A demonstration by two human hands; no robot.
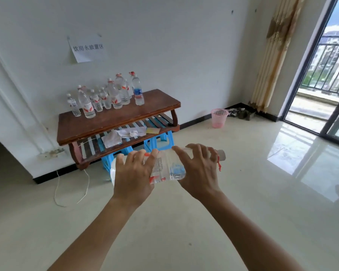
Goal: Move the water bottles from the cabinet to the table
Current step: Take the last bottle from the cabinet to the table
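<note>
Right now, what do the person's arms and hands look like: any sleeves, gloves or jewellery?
No sleeves show: the left forearm and right forearm are bare down to the frame edge. The left hand and right hand wear no gloves, and no ring or watch shows. A red cord hangs beside the right hand; whether it belongs to the wrist or the water bottle is unclear.

Standing bottles (114, 96) crowd the left and back of the tabletop (159, 103); its right end and front strip show bare wood. Open floor (204, 222) leads there, seemingly unobstructed.
</note>
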